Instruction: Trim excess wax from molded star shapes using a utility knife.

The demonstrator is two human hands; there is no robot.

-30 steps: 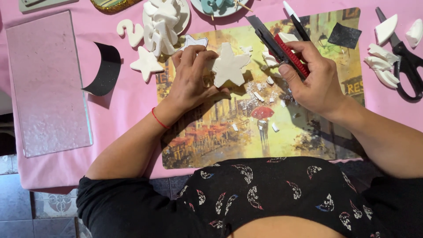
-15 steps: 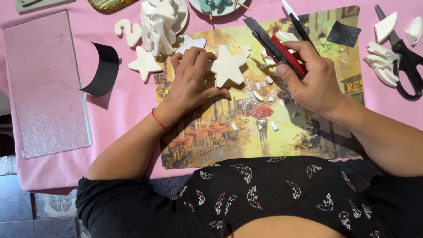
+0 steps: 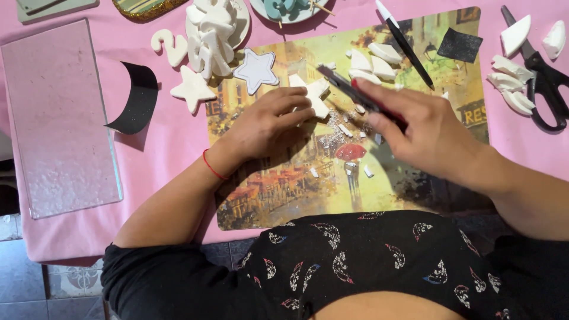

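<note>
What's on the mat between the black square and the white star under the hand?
In the head view, between the black square and the star lie a few white offcuts and a black-and-white pen, slanting across the mat.
</note>
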